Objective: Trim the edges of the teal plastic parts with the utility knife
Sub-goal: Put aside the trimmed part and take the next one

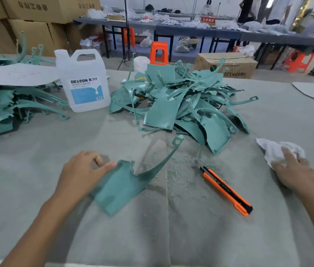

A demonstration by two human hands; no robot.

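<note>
My left hand (pixel 81 172) holds a teal plastic part (pixel 121 185) by its left edge, thumb on top; the part's long curved arm sweeps up to the right and ends in a loop. An orange and black utility knife (pixel 226 190) lies loose on the grey cloth to the right of the part, touched by neither hand. My right hand (pixel 294 171) rests on a crumpled white rag (pixel 273 149) at the right, fingers bent over it. A heap of teal parts (pixel 183 105) lies behind the knife.
A white DEXCON jug (pixel 84 81) stands at the back left of centre. More teal parts (pixel 17 105) are stacked at far left under a white sheet (pixel 17 74). Plastic shavings (pixel 183 182) litter the cloth. Behind the table stand cardboard boxes (pixel 227 64), orange stools (pixel 159 53) and people.
</note>
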